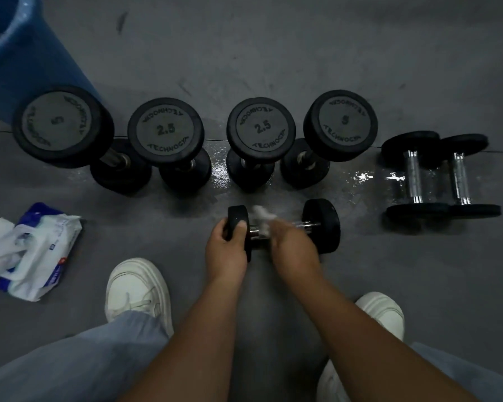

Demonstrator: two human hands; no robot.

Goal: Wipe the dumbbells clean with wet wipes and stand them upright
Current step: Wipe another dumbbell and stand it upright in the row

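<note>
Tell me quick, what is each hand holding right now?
Left hand: grips the dumbbell by one end.
Right hand: holds a wet wipe against its handle.

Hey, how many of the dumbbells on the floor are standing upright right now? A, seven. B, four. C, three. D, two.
B. Four stand on end in the row: left 5 dumbbell, two 2.5 dumbbells, right 5 dumbbell. Two more dumbbells lie on their sides at the right. The left hand grips a seventh dumbbell, also lying down, while the right hand holds a wet wipe on its handle.
</note>
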